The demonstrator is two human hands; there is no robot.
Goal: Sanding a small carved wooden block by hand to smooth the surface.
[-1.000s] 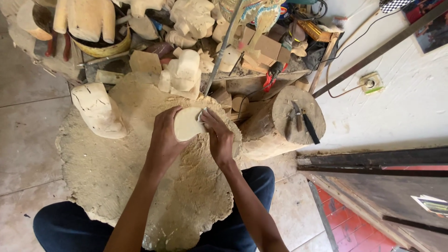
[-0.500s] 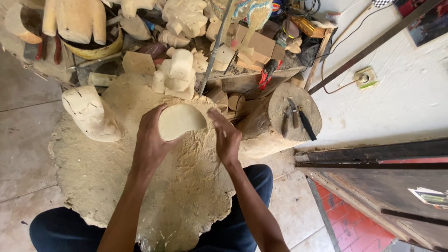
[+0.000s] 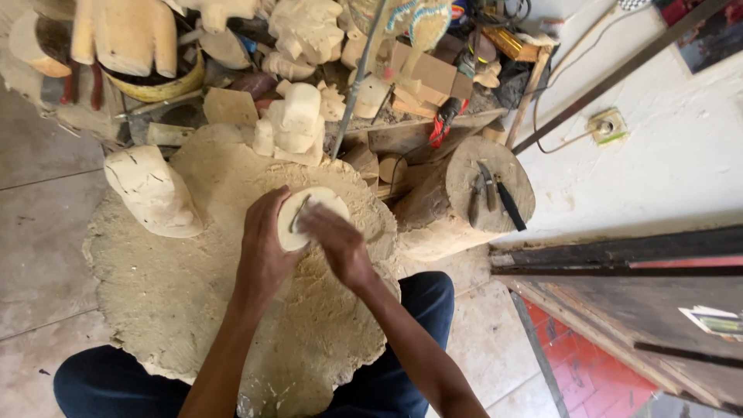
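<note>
My left hand [image 3: 265, 251] grips a pale, rounded piece of carved wood [image 3: 321, 203] from its left side, holding it above a wide bed of wood shavings [image 3: 170, 302]. My right hand [image 3: 334, 241] lies across the lower right of the piece, fingers closed on a thin dark tool [image 3: 299, 214] whose tip rests against the wood's face. The hand is blurred, so the tool's handle is hidden. My knees in dark trousers show at the bottom.
A roughly carved pale wood block [image 3: 151, 191] stands left of the hands. A log stump [image 3: 484, 193] with several dark tools on top stands to the right. Carved figures, offcuts and boxes crowd the back. A dark wooden frame [image 3: 619, 263] runs along the right.
The wood piece has been turned in my left hand, its hollow face less exposed. My right hand has slid from its right edge onto its face with the tool.
</note>
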